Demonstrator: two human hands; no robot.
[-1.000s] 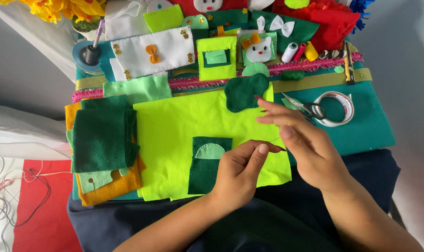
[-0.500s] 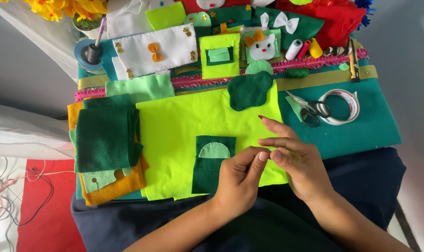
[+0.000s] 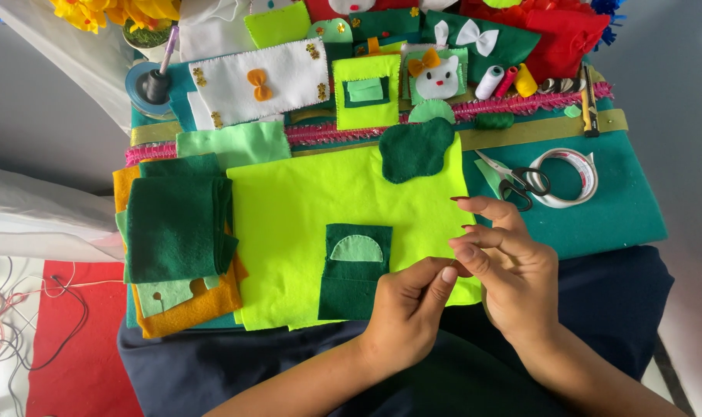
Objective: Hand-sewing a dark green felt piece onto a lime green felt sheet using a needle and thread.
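Left hand (image 3: 403, 309) and right hand (image 3: 513, 266) pinched together at yellow felt (image 3: 304, 224) edge; thing between fingertips too small to see.

matt lime felt sheet (image 3: 320, 208), metal scissors (image 3: 513, 181)

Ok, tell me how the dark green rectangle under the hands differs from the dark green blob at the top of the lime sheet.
The dark green rectangle has straight edges; the dark green blob is rounded and lobed. The rectangle carries a pale green half-circle; the blob is plain. The rectangle lies beside the left hand; the blob sits away from both hands, overhanging the far edge. Both lie flat on the lime sheet.
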